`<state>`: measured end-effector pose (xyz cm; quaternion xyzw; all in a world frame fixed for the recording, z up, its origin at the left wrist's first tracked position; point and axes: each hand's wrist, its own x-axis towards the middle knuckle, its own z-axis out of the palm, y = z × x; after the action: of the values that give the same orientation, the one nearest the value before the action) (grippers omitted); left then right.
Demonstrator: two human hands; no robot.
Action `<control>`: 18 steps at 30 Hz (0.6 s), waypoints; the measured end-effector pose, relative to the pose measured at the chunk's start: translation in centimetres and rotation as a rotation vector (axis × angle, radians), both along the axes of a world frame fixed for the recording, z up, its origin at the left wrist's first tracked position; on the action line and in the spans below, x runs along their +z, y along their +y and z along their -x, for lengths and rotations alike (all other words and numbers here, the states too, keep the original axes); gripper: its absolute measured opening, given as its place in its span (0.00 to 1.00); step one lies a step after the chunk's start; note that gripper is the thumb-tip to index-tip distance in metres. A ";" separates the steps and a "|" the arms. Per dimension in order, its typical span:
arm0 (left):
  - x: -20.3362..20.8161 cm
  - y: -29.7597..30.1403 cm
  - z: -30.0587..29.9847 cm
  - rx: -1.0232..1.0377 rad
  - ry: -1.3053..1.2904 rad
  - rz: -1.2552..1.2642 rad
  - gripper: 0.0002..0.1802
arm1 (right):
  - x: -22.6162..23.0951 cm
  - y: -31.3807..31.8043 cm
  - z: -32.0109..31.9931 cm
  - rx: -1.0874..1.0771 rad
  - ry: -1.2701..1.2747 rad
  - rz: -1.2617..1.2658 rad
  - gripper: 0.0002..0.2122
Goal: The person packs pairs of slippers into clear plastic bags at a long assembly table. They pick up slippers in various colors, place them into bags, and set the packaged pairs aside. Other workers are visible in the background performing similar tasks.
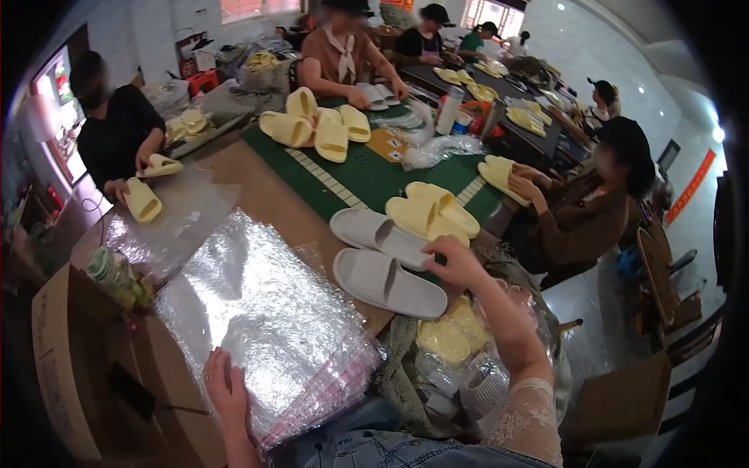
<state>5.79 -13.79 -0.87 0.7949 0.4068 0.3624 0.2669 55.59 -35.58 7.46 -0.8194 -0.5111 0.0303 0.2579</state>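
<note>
Before me lies a pair of grey slippers with ribbed straps. The fingers of my right hand (454, 261) are bent round the heel end of the farther grey slipper (378, 235). The nearer grey slipper (390, 285) rests beside it, toes to the left. My left hand (225, 384) lies with fingers stretched out on the left edge of a thick stack of shiny clear plastic bags (250, 288), pink toward its near corner. Just beyond the grey pair sit pale yellow slippers (433, 210) on the green mat.
A cardboard box (62, 359) stands open at the left. Bagged yellow slippers (452, 335) fill a sack by my right arm. Co-workers handle slippers at the left (144, 199), far side and right (503, 175). More yellow slippers (331, 132) and bottles (450, 111) stand on the green mat (312, 195).
</note>
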 end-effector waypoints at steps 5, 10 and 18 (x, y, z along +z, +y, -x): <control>-0.6 0.1 0.3 0.054 0.025 -0.043 0.18 | -3.2 9.5 1.5 0.123 -0.188 0.156 0.17; 0.8 0.4 -0.4 0.005 0.054 -0.085 0.19 | -8.6 16.1 -0.2 -0.091 -0.224 0.231 0.12; 3.9 -1.9 0.0 -0.234 0.367 -0.185 0.35 | -8.7 15.5 0.8 -0.342 -0.124 -0.051 0.12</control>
<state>5.75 -15.72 3.02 0.9103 0.3186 0.2140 0.1549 54.75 -20.09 -1.25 -0.8878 -0.3797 -0.0775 0.2483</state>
